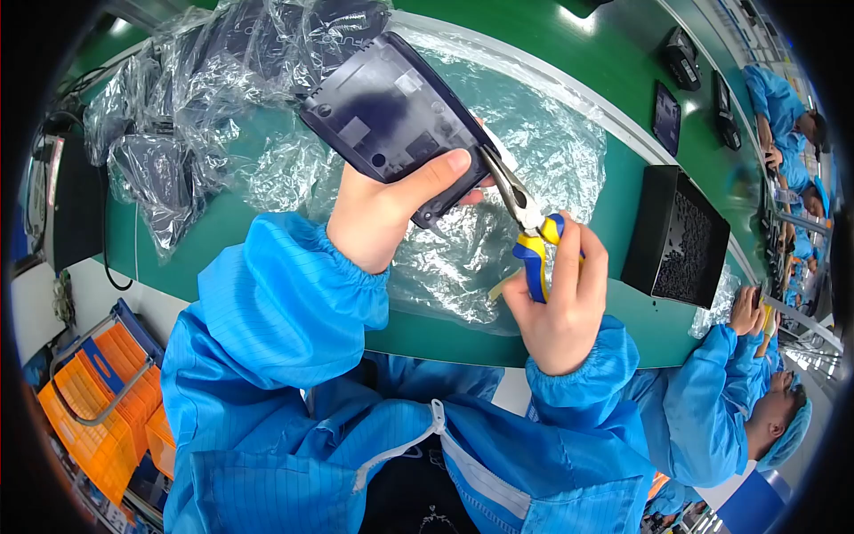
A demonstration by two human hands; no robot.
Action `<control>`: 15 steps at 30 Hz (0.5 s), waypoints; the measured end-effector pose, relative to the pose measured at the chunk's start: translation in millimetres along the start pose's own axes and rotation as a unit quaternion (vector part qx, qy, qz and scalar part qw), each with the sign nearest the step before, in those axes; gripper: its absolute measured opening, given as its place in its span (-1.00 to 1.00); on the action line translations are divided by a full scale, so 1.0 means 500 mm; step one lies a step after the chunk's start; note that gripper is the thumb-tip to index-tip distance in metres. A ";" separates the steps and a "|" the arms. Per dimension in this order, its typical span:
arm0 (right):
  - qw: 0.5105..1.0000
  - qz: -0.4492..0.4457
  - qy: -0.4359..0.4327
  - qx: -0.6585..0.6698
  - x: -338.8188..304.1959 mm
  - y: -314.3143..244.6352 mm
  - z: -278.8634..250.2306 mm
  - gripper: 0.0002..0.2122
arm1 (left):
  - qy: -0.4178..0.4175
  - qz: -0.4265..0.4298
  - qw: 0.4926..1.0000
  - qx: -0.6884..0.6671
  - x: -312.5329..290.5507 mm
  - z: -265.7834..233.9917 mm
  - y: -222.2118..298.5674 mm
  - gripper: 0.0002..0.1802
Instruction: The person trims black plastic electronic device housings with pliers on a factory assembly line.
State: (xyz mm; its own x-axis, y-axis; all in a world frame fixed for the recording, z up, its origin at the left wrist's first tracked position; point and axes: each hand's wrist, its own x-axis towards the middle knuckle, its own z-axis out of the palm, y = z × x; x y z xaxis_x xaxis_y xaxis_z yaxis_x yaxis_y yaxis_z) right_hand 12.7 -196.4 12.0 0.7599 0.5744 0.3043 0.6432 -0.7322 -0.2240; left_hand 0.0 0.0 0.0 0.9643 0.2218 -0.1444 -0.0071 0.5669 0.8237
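My left hand (391, 205) grips a dark plastic housing (391, 116) by its lower end, thumb on its inner face and fingers behind. The housing is tilted above the table, with recesses and light patches inside. My right hand (565, 298) is closed around the blue-and-yellow handles of needle-nose pliers (530, 216). The jaws of the pliers reach the housing's right edge, close to my left thumb; whether they pinch a bit of plastic there is too small to tell. Under both hands lies a clear plastic bag (463, 267) on the green table (418, 338).
Several bagged dark housings (156, 178) lie at the left. A black box (663, 231) of small dark pieces stands at the right. Beyond a pale rail (534, 67), dark units (680, 58) sit on a green surface. A co-worker (712, 400) in blue sits at the right; an orange chair (98, 400) stands lower left.
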 end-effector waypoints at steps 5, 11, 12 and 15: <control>0.998 0.031 0.040 0.026 0.001 -0.011 0.014 -0.50 | 0.019 -0.020 1.000 0.005 0.004 -0.004 -0.006 -0.62; 0.898 0.202 -0.144 0.364 0.009 -0.026 -0.056 -0.68 | 0.003 0.008 1.000 -0.006 -0.005 0.002 0.020 -0.61; 0.859 0.220 -0.218 0.409 0.023 -0.025 -0.080 -0.71 | -0.032 -0.012 0.999 -0.010 -0.005 -0.003 0.030 -0.62; 0.590 0.320 -0.337 0.660 0.025 0.005 -0.090 -0.72 | -0.079 -0.050 0.995 -0.029 -0.008 -0.008 0.049 -0.61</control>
State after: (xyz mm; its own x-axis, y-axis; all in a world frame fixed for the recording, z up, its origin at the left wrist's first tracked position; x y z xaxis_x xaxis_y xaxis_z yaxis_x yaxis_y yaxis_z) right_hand 19.6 -207.4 57.1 0.4659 0.6751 -0.5719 -0.6217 -0.2102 -0.7546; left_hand -5.0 16.4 18.5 0.9905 0.0370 -0.1327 0.0805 0.6262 0.7755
